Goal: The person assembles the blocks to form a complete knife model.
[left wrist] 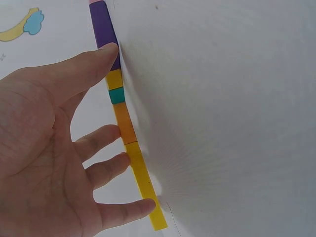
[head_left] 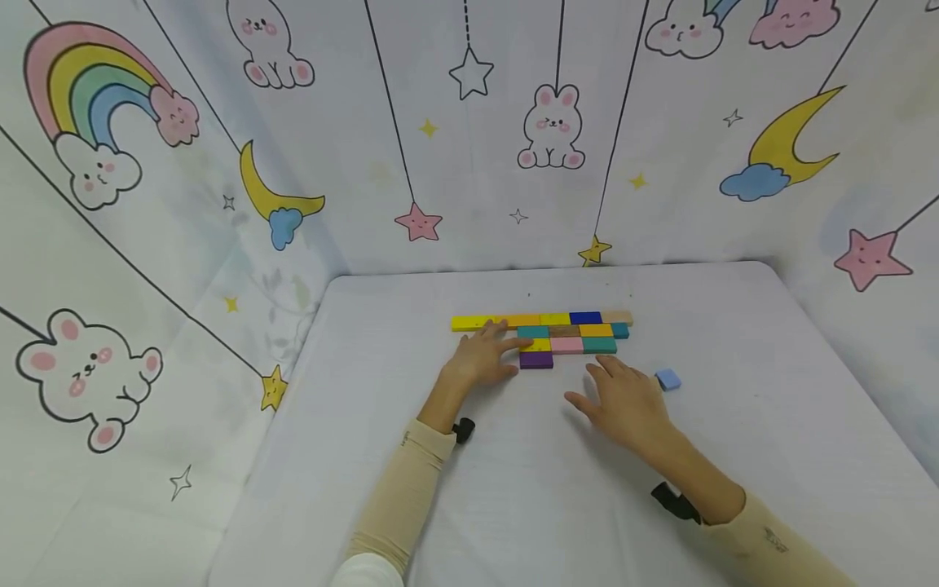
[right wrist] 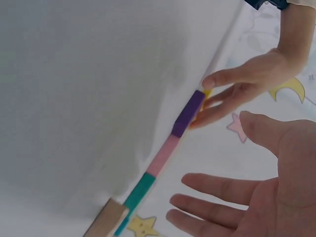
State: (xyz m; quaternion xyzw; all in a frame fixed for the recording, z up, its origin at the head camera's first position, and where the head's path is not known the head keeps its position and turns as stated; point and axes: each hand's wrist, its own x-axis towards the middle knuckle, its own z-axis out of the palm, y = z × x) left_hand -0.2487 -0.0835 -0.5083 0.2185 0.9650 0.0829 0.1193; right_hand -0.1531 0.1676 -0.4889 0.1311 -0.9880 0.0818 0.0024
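A child's play corner: cartoon bunny-and-rainbow cloth walls (head_left: 469, 130) around a white table (head_left: 734, 456).

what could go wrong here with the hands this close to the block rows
The left hand rests its fingers against the purple block and the rows of blocks; a slight push could skew them. The right hand hovers open nearby; a sweep might knock the loose light blue block away.

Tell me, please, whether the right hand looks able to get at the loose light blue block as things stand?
Probably yes: the right hand lies open on the table, and the light blue block sits alone just beside its fingers, nothing between.
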